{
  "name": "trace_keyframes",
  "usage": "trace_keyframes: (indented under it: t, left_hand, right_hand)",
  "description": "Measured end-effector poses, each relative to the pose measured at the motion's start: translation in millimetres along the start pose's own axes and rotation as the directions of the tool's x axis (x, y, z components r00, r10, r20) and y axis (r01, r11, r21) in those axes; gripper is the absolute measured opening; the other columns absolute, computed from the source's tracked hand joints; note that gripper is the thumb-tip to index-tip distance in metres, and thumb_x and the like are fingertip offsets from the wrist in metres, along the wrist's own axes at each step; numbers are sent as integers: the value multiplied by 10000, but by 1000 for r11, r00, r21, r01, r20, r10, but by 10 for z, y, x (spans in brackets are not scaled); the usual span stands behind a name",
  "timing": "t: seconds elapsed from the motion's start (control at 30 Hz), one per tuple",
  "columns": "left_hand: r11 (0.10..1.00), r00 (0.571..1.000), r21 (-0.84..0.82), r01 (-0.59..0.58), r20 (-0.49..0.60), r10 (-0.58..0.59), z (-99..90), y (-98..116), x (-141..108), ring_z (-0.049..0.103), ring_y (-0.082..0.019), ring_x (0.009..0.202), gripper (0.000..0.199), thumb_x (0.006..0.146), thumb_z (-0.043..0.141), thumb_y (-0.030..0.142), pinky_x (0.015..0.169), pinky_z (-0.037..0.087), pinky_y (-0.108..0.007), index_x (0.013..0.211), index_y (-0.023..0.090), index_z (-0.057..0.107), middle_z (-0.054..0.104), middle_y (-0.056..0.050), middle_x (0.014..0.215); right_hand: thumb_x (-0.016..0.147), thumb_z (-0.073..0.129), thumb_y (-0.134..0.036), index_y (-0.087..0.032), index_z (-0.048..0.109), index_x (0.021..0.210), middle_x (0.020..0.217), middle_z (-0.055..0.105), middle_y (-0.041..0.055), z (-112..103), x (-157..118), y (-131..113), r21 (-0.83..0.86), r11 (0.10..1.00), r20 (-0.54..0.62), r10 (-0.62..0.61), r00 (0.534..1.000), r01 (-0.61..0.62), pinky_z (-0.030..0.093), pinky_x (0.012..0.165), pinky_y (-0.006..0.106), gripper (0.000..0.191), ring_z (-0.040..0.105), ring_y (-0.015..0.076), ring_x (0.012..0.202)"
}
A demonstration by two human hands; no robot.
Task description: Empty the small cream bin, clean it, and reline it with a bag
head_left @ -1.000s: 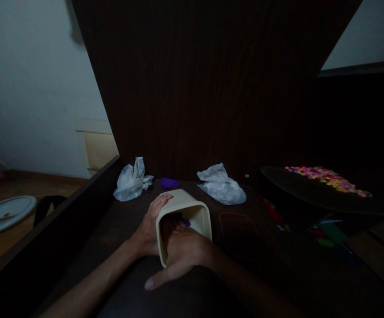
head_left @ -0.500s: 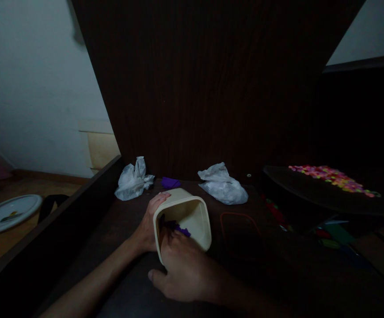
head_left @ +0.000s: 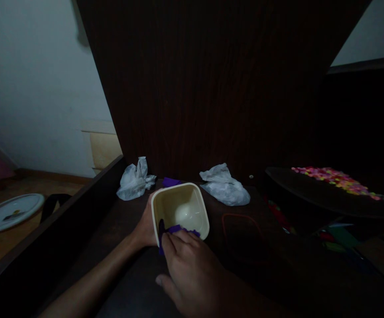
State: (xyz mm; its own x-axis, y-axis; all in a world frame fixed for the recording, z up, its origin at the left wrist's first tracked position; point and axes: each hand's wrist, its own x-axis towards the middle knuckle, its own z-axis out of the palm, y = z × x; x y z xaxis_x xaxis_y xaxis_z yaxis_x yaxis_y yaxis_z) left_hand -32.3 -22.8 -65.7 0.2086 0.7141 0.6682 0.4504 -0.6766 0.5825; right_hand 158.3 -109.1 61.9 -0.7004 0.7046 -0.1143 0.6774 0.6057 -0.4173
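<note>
A cream square plastic container [head_left: 180, 201] is tilted so that its mouth faces me. My left hand [head_left: 147, 227] grips it from the left side; the fingertips are hidden behind it. A purple cloth [head_left: 177, 229] lies over the lower front rim, partly inside. My right hand [head_left: 192, 269] has its fingers bent over the cloth at that rim, with the thumb apart on the left. A small dark patch of the cloth shows at the container's lower left corner. Behind the container lies another purple piece [head_left: 171, 181].
Two tied translucent plastic bags, one at left [head_left: 132, 183] and one at right [head_left: 226, 190], sit against the dark wooden panel [head_left: 205, 97]. A reddish rectangular outline [head_left: 243, 215] lies right. Small colourful pieces [head_left: 339, 180] cover a dark ledge. A white round tray [head_left: 22, 204] is on the floor.
My right hand has drawn back from inside the container to its front rim, bringing the purple cloth along. The container's mouth has turned up somewhat, showing more of its inside.
</note>
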Motion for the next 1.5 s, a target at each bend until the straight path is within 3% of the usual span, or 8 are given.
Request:
trace_keyframes:
  t: [0.23, 0.47, 0.77, 1.0, 1.13, 1.27, 1.4, 1.5]
  left_hand:
    - [992, 994, 58, -114, 3, 114, -12, 0, -14, 481, -494, 1339, 1253, 488, 921, 594, 1108, 420, -694, 1515, 193, 325, 490, -207, 1440]
    - [975, 974, 23, -221, 50, 220, -9, 64, 25, 464, -465, 1378, 1246, 561, 923, 535, 1140, 405, -650, 1556, 219, 243, 436, -222, 1490]
    - [983, 983, 65, -174, 74, 169, -22, 135, 32, 455, -447, 1396, 1251, 571, 926, 493, 1145, 414, -633, 1567, 210, 227, 433, -217, 1503]
    - [979, 978, 28, -203, 61, 201, -14, 133, 37, 453, -443, 1393, 1178, 607, 905, 446, 1156, 394, -635, 1553, 233, 236, 418, -209, 1506]
    - [984, 982, -19, -177, 58, 178, -16, 100, 18, 434, -444, 1408, 1156, 637, 877, 499, 1164, 376, -636, 1555, 228, 229, 423, -212, 1506]
    - [986, 986, -41, -160, 36, 162, -12, 77, -1, 431, -434, 1416, 1027, 732, 803, 486, 1171, 358, -630, 1554, 234, 241, 423, -205, 1520]
    - [982, 979, -2, -191, 72, 190, -14, 113, 0, 445, -452, 1397, 1141, 667, 867, 441, 1161, 355, -633, 1567, 251, 192, 427, -209, 1506]
    - [972, 970, 35, -232, 79, 229, -15, 158, 15, 453, -463, 1381, 1229, 616, 904, 473, 1150, 355, -657, 1577, 261, 169, 427, -214, 1491]
  right_hand:
    - [877, 737, -264, -121, 700, 964, 1024, 733, 111, -154, -51, 294, 32, 991, -111, -123, 986, 128, 488, 894, 341, 171, 653, 241, 995]
    - [899, 655, -186, -130, 680, 1007, 907, 760, 109, -139, -16, 238, -98, 991, 70, -79, 994, 85, 358, 570, 308, 125, 702, 223, 759]
    - [955, 508, -153, -147, 670, 929, 857, 739, 97, -118, 72, 419, -88, 994, -112, -76, 991, 66, 340, 592, 294, 164, 671, 190, 743]
    - [1002, 474, -219, -143, 693, 870, 729, 714, 90, -116, 28, 223, -115, 993, -122, -54, 991, 40, 259, 509, 309, 267, 602, 169, 579]
    - [991, 495, -208, -142, 702, 846, 778, 731, 81, -84, -41, 155, -47, 994, -98, -101, 990, 97, 335, 552, 309, 262, 653, 178, 659]
    - [930, 617, -443, -90, 706, 1126, 1070, 746, 172, -42, -18, 119, 59, 997, -14, -56, 998, 57, 493, 752, 362, 414, 704, 302, 947]
    - [916, 622, -532, -5, 660, 1239, 1233, 685, 266, -43, 65, 93, -2, 999, 121, -50, 991, 50, 494, 960, 465, 620, 652, 393, 1127]
    - [914, 624, -541, -13, 671, 1228, 1214, 698, 260, -23, 135, 145, -6, 999, 137, -31, 990, 32, 512, 949, 477, 616, 659, 398, 1118]
